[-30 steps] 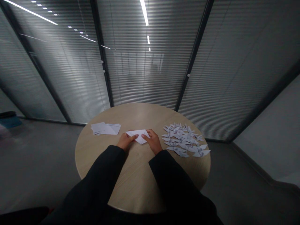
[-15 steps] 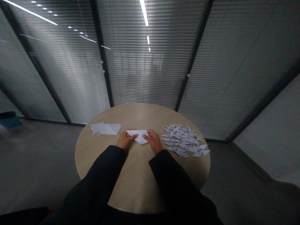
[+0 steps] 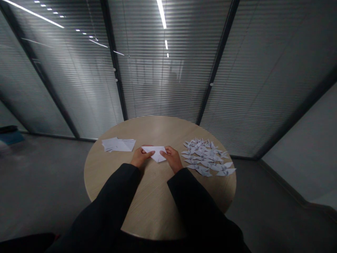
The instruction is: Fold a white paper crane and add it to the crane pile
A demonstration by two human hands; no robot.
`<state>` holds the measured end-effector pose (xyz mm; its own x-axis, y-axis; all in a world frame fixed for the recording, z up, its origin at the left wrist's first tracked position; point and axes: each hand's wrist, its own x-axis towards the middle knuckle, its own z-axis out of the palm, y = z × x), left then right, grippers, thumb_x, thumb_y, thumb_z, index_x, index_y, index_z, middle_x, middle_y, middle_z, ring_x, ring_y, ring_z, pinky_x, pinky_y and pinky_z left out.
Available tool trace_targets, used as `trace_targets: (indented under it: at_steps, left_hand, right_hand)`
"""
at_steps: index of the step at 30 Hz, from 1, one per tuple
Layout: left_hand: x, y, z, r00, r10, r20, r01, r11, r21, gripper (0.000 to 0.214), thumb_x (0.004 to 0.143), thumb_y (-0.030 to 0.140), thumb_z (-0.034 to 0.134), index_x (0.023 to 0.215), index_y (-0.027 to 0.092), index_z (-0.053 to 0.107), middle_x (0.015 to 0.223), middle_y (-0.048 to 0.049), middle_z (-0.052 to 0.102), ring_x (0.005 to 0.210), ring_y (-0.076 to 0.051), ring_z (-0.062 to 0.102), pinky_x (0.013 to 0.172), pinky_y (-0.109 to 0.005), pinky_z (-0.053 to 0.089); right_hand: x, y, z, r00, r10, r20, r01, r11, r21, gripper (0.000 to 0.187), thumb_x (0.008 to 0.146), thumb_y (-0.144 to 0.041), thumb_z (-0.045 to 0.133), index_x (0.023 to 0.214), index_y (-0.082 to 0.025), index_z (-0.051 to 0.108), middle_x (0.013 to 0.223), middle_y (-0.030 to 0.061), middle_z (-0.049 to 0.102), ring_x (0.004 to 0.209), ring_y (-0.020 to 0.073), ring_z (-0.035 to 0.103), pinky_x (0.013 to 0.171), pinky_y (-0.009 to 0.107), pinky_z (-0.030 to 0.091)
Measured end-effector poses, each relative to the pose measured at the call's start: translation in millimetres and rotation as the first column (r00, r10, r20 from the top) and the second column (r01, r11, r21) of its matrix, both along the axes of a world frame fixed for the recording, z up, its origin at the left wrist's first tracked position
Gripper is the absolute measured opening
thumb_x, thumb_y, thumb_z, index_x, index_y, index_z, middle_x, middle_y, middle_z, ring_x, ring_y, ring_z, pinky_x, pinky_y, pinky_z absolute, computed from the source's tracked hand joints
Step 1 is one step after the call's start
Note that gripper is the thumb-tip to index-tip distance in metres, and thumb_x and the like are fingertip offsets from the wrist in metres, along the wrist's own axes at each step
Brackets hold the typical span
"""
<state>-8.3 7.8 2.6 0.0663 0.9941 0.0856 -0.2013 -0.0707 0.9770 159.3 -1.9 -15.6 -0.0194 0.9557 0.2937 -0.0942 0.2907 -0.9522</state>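
Between my hands, above the middle of the table, is a folded sheet of white paper (image 3: 158,154), a triangle with its point toward me. My left hand (image 3: 140,156) pinches its left corner, thumb on top and fingers behind. On the right side my right hand (image 3: 172,158) grips it the same way, its thumb resting near the middle. The fingers under the paper are hidden. To the right lie several white folded paper cranes (image 3: 205,156) in rough rows. A loose stack of white paper sheets (image 3: 122,144) lies to the left.
The round wooden table (image 3: 155,200) has a curved edge close to my body. Behind it stands a glass partition with blinds (image 3: 163,95). A blue bin or box (image 3: 12,136) is on the floor at far left, and a pale wall (image 3: 302,158) rises at right.
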Motion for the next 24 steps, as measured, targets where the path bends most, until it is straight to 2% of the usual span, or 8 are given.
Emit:
trace_targets:
  at_steps: [11, 14, 19, 24]
  left_hand:
    - [0.8, -1.5, 1.3, 1.0, 0.02, -0.007, -0.02, 0.999, 0.025, 0.042, 0.05, 0.017, 0.084, 0.087, 0.008, 0.066, 0.066, -0.0041, 0.068, 0.058, -0.013, 0.06, 0.059, -0.025, 0.047]
    - [1.5, -1.2, 0.6, 0.999, 0.025, -0.02, -0.024, 0.999, 0.024, 0.045, 0.047, 0.019, 0.085, 0.086, 0.008, 0.066, 0.064, -0.0032, 0.068, 0.056, -0.013, 0.06, 0.058, -0.025, 0.047]
    - [3.2, -1.5, -0.5, 0.999, 0.015, -0.032, -0.014, 1.0, 0.026, 0.051, 0.044, 0.025, 0.086, 0.087, 0.009, 0.065, 0.066, -0.0033, 0.069, 0.058, -0.014, 0.061, 0.062, -0.028, 0.048]
    - [0.7, -2.3, 2.3, 1.0, 0.03, 0.011, -0.03, 0.999, 0.02, 0.054, 0.044, 0.03, 0.087, 0.089, 0.01, 0.066, 0.07, -0.0048, 0.07, 0.063, -0.016, 0.063, 0.065, -0.029, 0.05]
  right_hand:
    - [-1.5, -0.3, 0.1, 1.0, 0.013, -0.005, -0.013, 1.0, 0.005, 0.024, 0.067, -0.037, 0.07, 0.078, -0.019, 0.059, 0.078, 0.0022, 0.069, 0.07, 0.0183, 0.066, 0.066, 0.031, 0.052]
    - [-1.9, -0.8, 0.2, 0.999, 0.026, 0.039, -0.027, 1.0, 0.009, 0.026, 0.066, -0.037, 0.071, 0.079, -0.019, 0.057, 0.078, 0.0016, 0.069, 0.071, 0.0176, 0.065, 0.066, 0.029, 0.051]
    - [-1.8, -1.3, -1.3, 0.978, -0.012, 0.207, 0.01, 1.0, 0.013, 0.027, 0.064, -0.035, 0.072, 0.081, -0.019, 0.057, 0.075, -0.0018, 0.066, 0.069, 0.0152, 0.061, 0.063, 0.026, 0.048]
    - [-1.5, -3.5, 2.3, 0.986, -0.037, 0.165, 0.034, 0.999, 0.019, 0.029, 0.064, -0.032, 0.071, 0.085, -0.02, 0.055, 0.078, -0.0013, 0.067, 0.071, 0.0162, 0.062, 0.062, 0.026, 0.048]
